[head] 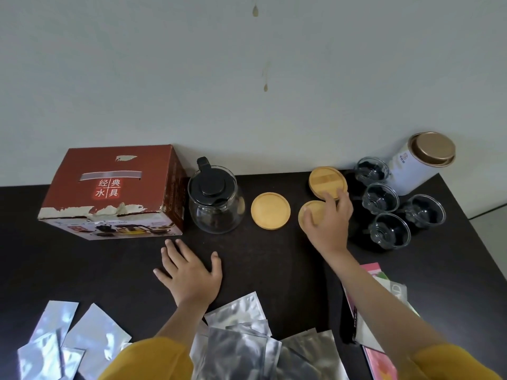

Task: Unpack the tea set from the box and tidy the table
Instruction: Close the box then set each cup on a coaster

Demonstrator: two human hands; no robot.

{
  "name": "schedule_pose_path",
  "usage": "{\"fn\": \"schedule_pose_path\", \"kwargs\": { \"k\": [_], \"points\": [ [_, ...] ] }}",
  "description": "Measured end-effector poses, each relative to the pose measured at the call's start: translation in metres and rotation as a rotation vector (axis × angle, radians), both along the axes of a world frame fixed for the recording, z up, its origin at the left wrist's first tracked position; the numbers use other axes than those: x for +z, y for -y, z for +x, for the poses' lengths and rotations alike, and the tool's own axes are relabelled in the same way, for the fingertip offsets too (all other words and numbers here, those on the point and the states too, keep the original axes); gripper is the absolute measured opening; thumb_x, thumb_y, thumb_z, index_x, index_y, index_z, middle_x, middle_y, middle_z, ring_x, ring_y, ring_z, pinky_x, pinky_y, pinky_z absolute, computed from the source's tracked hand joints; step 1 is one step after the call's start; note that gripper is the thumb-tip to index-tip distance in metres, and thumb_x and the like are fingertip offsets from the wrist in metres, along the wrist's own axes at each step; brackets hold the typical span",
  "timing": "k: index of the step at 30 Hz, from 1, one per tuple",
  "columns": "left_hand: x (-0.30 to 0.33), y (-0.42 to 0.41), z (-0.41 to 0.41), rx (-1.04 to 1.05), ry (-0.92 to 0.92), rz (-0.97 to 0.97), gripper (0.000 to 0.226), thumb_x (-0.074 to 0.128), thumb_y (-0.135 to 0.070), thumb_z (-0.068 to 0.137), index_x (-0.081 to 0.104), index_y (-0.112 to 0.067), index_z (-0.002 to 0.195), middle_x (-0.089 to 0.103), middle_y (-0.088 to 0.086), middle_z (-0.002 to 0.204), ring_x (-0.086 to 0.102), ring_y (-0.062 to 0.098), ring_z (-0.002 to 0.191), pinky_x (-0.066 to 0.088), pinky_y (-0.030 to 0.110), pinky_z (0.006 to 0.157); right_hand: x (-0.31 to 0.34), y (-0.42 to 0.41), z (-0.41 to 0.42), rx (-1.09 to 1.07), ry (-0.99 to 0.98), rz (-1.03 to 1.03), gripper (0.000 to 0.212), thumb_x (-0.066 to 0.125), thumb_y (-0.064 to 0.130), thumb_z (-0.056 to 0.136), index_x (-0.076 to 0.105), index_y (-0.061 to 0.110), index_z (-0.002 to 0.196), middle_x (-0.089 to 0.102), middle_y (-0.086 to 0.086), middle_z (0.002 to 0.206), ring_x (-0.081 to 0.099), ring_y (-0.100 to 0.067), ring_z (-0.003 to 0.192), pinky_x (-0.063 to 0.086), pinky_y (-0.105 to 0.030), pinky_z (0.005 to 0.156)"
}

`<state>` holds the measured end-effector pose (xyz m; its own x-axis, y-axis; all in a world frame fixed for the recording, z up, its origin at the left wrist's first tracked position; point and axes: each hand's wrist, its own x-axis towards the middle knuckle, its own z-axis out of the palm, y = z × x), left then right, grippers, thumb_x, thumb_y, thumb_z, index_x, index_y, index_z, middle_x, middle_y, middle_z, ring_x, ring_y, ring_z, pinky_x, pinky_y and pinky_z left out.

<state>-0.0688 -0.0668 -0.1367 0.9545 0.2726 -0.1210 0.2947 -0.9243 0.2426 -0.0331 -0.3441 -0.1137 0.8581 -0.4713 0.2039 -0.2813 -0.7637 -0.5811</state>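
A red cardboard box [115,187] stands at the left of the dark table [260,259]. Beside it sits a glass teapot [215,200] with a black lid. Three round bamboo coasters lie to the right: one alone [270,211], one further back [326,181], and one [311,212] partly under my right hand [329,218], whose fingers curl round its edge. Several small glass cups [380,198] cluster at the right. My left hand [189,270] lies flat on the table with fingers spread.
A white tea canister [419,163] with a bronze lid leans at the back right against the wall. Several silver foil pouches [241,338] lie along the near edge, more at the near left [68,335]. Pink packaging [375,325] lies under my right forearm.
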Motion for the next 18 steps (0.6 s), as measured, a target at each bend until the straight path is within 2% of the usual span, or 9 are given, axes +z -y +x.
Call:
{"fn": "schedule_pose_path", "kwargs": {
  "k": [2, 7, 10, 14, 18],
  "points": [
    [0.000, 0.000, 0.000, -0.001, 0.001, -0.003, 0.091, 0.028, -0.060, 0.077, 0.028, 0.005, 0.141, 0.024, 0.024, 0.150, 0.020, 0.040, 0.138, 0.020, 0.068, 0.103, 0.011, 0.006, 0.023, -0.017, -0.017, -0.045, 0.059, 0.066, 0.033, 0.085, 0.048, 0.001, 0.131, 0.031, -0.024, 0.149, 0.022, -0.042, 0.140, 0.034, -0.053, 0.108],
    [-0.001, 0.000, 0.000, -0.004, 0.000, 0.004, 0.091, 0.029, -0.060, 0.077, 0.030, 0.005, 0.140, 0.027, 0.025, 0.148, 0.023, 0.041, 0.137, 0.022, 0.068, 0.102, 0.029, 0.021, 0.076, -0.008, -0.374, -0.175, 0.089, 0.066, 0.046, 0.084, 0.022, 0.000, 0.147, 0.022, -0.026, 0.153, 0.015, -0.038, 0.144, 0.014, -0.046, 0.119],
    [-0.001, -0.001, 0.000, -0.004, -0.008, 0.011, 0.091, 0.029, -0.060, 0.077, 0.030, 0.005, 0.141, 0.027, 0.025, 0.149, 0.023, 0.041, 0.137, 0.023, 0.068, 0.101, 0.033, 0.026, 0.091, -0.039, -0.543, -0.233, 0.094, 0.070, 0.051, 0.078, 0.025, -0.001, 0.144, 0.035, -0.025, 0.145, 0.028, -0.040, 0.138, 0.021, -0.046, 0.117],
    [0.000, -0.001, 0.000, -0.005, -0.003, 0.011, 0.090, 0.029, -0.060, 0.077, 0.031, 0.005, 0.140, 0.028, 0.025, 0.148, 0.025, 0.042, 0.137, 0.023, 0.068, 0.101, 0.036, 0.027, 0.100, -0.041, -0.659, -0.286, 0.095, 0.068, 0.049, 0.079, 0.023, -0.002, 0.145, 0.036, -0.025, 0.144, 0.028, -0.041, 0.136, 0.026, -0.048, 0.114],
    [-0.001, -0.001, 0.000, -0.007, -0.002, 0.013, 0.090, 0.028, -0.060, 0.077, 0.031, 0.004, 0.141, 0.027, 0.024, 0.149, 0.024, 0.042, 0.137, 0.023, 0.068, 0.102, 0.044, 0.026, 0.102, -0.034, -0.693, -0.284, 0.088, 0.069, 0.047, 0.078, 0.029, -0.001, 0.140, 0.043, -0.021, 0.136, 0.031, -0.037, 0.128, 0.037, -0.042, 0.097]
  ]
}}
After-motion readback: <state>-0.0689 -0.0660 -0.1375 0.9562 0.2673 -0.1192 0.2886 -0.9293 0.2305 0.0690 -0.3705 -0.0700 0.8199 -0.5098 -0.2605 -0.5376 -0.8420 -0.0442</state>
